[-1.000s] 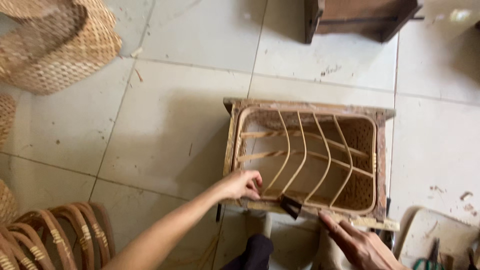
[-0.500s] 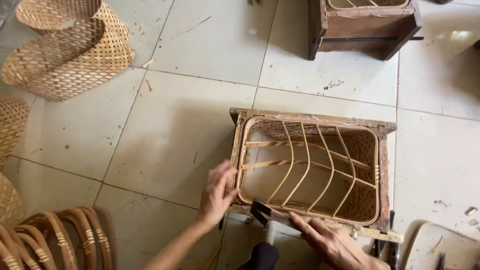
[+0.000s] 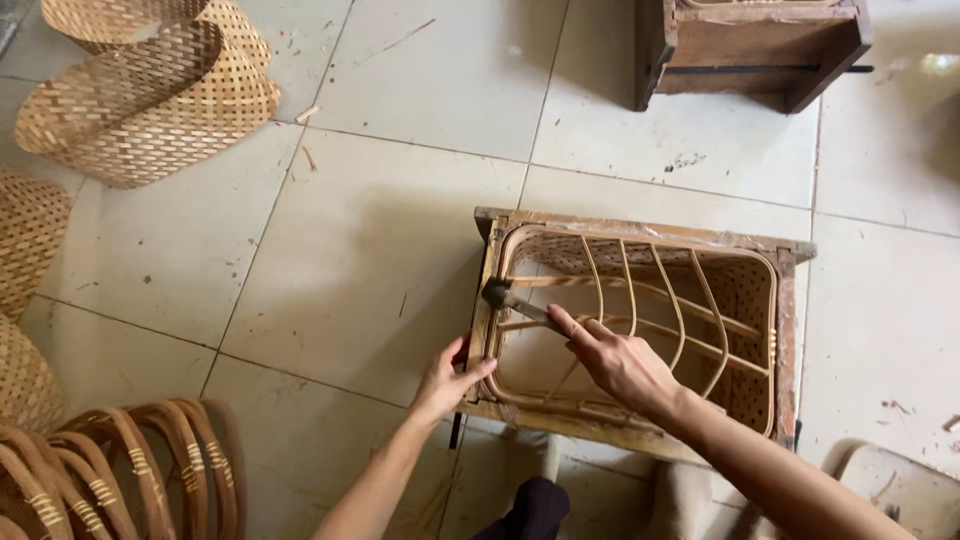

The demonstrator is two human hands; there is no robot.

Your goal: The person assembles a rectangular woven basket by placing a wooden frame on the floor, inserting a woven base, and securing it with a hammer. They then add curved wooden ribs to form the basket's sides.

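A wooden box mould (image 3: pixel 790 330) lies on the tiled floor with a rattan basket frame (image 3: pixel 650 300) of bent ribs inside it. My left hand (image 3: pixel 448 377) grips the mould's near left corner. My right hand (image 3: pixel 618 362) reaches over the frame and holds a small hammer (image 3: pixel 510 298), its dark head resting against the frame's left rim.
Woven baskets (image 3: pixel 150 100) are stacked at the far left, with more at the left edge (image 3: pixel 25 250). A bundle of curved rattan hoops (image 3: pixel 120 460) lies near left. A second wooden mould (image 3: pixel 750 45) stands at the far right. My dark-clothed knee (image 3: pixel 530 510) is at the bottom.
My right hand rose from the near edge with the hammer and brought its head over to the frame's left rim. My left hand slid down to the mould's near left corner.
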